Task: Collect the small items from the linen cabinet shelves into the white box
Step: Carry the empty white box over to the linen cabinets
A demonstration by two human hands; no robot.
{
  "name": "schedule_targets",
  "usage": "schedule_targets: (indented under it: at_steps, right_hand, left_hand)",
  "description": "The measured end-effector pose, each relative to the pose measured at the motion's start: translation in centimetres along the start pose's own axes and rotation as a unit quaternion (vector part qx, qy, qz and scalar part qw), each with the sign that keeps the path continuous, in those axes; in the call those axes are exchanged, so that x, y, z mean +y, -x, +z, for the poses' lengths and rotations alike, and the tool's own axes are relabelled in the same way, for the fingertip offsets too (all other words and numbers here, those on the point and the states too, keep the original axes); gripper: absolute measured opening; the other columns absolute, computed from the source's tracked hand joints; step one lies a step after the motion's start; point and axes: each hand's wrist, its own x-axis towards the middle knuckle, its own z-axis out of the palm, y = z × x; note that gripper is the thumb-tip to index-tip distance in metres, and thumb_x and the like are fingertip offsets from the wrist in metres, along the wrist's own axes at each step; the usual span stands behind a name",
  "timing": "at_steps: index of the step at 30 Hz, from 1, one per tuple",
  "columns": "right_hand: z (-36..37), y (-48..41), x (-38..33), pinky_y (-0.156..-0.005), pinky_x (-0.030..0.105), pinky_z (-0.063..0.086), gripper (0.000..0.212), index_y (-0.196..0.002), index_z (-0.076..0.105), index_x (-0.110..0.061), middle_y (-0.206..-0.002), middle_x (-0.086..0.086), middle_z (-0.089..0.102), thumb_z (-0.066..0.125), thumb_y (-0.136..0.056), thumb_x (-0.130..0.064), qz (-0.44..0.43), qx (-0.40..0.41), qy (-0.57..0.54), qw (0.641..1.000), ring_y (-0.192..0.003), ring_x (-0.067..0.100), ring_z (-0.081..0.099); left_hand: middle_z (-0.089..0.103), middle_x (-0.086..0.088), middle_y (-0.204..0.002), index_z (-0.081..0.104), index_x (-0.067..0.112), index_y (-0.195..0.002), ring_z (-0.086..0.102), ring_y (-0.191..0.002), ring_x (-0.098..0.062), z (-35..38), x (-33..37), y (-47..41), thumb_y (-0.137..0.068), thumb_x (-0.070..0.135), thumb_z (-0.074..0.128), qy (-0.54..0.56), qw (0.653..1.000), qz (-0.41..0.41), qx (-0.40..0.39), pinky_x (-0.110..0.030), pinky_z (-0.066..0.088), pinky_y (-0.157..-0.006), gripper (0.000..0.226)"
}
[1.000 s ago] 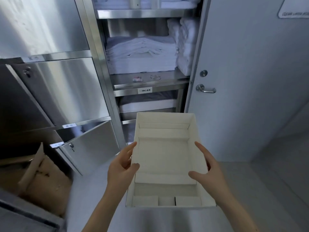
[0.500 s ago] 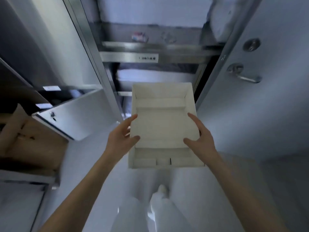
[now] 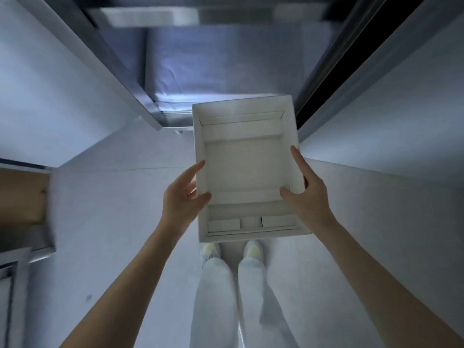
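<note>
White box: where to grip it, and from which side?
Take the white box by its two long side walls, from left and right, as the left hand and right hand do: thumb over the rim, fingers outside. It is open-topped with thin upright walls, so opposite pinches should keep it level.

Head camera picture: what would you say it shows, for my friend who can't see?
The left hand and right hand hold an empty white box by its sides, above the person's legs and shoes. A blurred metal cabinet with folded linen stands ahead.
</note>
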Motion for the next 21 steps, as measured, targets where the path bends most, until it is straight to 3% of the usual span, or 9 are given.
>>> schedule_targets:
  at_steps: [1,4,6,8,9,10,13,19,21]
  right_hand:
    - [1.6,-1.8,2.9,-0.067,0.018,0.054,0.09,-0.146,0.031,-0.046,-0.149,-0.013,0.042,0.062,-0.08,0.007,0.004,0.002,0.0,1.0,-0.084,0.01,0.064]
    - [6.2,-6.9,11.1,-0.092,0.014,0.041,0.086,-0.148,0.032,-0.037,-0.152,-0.018,0.033,0.063,-0.082,0.009,-0.004,0.0,-0.009,1.0,-0.115,0.019,0.047]
    - [9.1,-9.8,16.2,-0.093,0.011,0.037,0.085,-0.149,0.031,-0.034,-0.153,-0.018,0.031,0.061,-0.083,0.01,0.006,-0.013,-0.024,1.0,-0.119,0.001,0.045]
    - [11.9,-12.9,21.2,-0.083,0.001,0.042,0.084,-0.149,0.031,-0.033,-0.153,-0.017,0.03,0.061,-0.083,0.009,0.002,-0.013,-0.034,0.999,-0.107,-0.028,0.045]
    - [13.3,-14.3,23.4,-0.082,-0.004,0.039,0.083,-0.149,0.031,-0.033,-0.153,-0.018,0.03,0.061,-0.084,0.008,-0.001,-0.014,-0.037,0.999,-0.105,-0.033,0.04]
    - [14.5,-15.5,25.6,-0.085,-0.006,0.034,0.083,-0.149,0.032,-0.033,-0.154,-0.018,0.03,0.062,-0.083,0.007,0.001,-0.016,-0.038,0.999,-0.111,-0.033,0.035]
    - [17.4,-18.4,30.4,-0.089,-0.006,0.029,0.082,-0.149,0.033,-0.03,-0.154,-0.017,0.031,0.062,-0.083,0.007,0.004,-0.011,-0.039,0.999,-0.125,-0.026,0.025]
    - [19.1,-20.7,33.8,-0.105,0.001,0.02,0.078,-0.15,0.032,-0.028,-0.154,-0.017,0.032,0.063,-0.086,0.003,-0.018,-0.002,-0.023,1.0,-0.136,-0.015,0.024]
    - [19.3,-20.9,34.0,-0.107,0.003,0.02,0.078,-0.15,0.032,-0.027,-0.153,-0.017,0.033,0.064,-0.086,0.002,-0.024,0.004,-0.01,1.0,-0.136,-0.015,0.024]
  left_hand:
    - [0.066,0.016,-0.114,0.056,0.038,-0.126,0.068,-0.1,-0.011,0.7,-3.2,-2.0,-0.073,-0.014,0.069,-0.007,1.0,0.002,-0.002,-0.042,0.051,-0.098,0.075]
    - [0.065,0.011,-0.116,0.055,0.049,-0.123,0.068,-0.095,-0.016,3.1,-12.3,-7.9,-0.071,-0.006,0.071,-0.02,1.0,-0.002,-0.014,-0.046,0.051,-0.096,0.078]
    - [0.068,0.01,-0.11,0.055,0.048,-0.126,0.068,-0.087,-0.02,4.7,-18.2,-11.3,-0.07,-0.004,0.07,-0.024,1.0,-0.003,-0.016,-0.038,0.053,-0.09,0.078]
    - [0.068,0.014,-0.088,0.054,0.037,-0.133,0.06,-0.071,-0.01,6.2,-23.7,-14.3,-0.071,-0.009,0.067,-0.022,1.0,-0.008,-0.013,-0.025,0.049,-0.073,0.078]
    - [0.066,0.016,-0.083,0.054,0.029,-0.135,0.059,-0.069,-0.004,6.7,-26.2,-15.8,-0.072,-0.014,0.065,-0.021,1.0,-0.01,-0.013,-0.021,0.047,-0.069,0.077]
    - [0.065,0.015,-0.082,0.053,0.026,-0.135,0.059,-0.07,-0.003,7.2,-28.5,-17.2,-0.071,-0.015,0.064,-0.022,1.0,-0.012,-0.012,-0.021,0.046,-0.069,0.077]
    - [0.055,0.003,-0.093,0.054,0.043,-0.13,0.052,-0.081,-0.018,8.4,-33.2,-20.2,-0.065,-0.002,0.063,-0.015,1.0,-0.015,-0.006,-0.034,0.043,-0.074,0.08]
    - [0.048,0.004,-0.099,0.053,0.046,-0.129,0.05,-0.087,-0.02,9.6,-36.9,-22.0,-0.069,-0.005,0.062,-0.005,1.0,-0.015,-0.013,-0.039,0.044,-0.078,0.079]
    - [0.054,0.004,-0.1,0.053,0.046,-0.129,0.052,-0.085,-0.021,9.6,-37.1,-22.2,-0.07,-0.004,0.063,-0.018,1.0,-0.009,-0.007,-0.041,0.047,-0.081,0.078]
